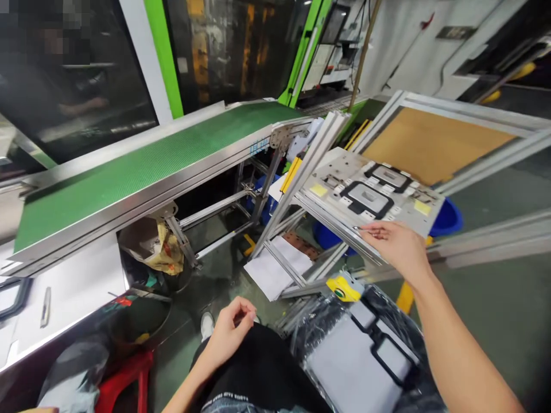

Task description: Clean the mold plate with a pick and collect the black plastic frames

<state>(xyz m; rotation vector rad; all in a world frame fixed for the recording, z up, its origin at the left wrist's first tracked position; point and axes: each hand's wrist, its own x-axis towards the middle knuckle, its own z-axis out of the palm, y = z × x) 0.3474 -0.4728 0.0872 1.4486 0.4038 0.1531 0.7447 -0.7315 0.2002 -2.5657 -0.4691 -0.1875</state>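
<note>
Reaching out to the right of the scene, the right hand (398, 245) lies with its fingers loosely spread and its fingertips touching the near edge of a tilted grey fixture plate (370, 192); it grips nothing. That plate sits on an aluminium frame (297, 172) and carries two black-rimmed rectangular parts (369, 199), one nearer and one farther, with small yellow pads beside them. Beyond the plate, farther right, a brown board (430, 143) lies in a second metal frame. The left hand (230, 332) rests near the bottom centre over a dark-clothed lap, its fingers curled in with thumb and fingertips pinched together; whether anything small sits between them cannot be told. Just right of it, near the viewer, a stack of clear plastic bags (357, 355) holds more grey, black-rimmed parts, with a yellow tool (343, 288) at the stack's far end. On the left, a green conveyor belt (129, 166) runs from near left to far centre, and a red stool (120, 381) stands below it on the floor.
</note>
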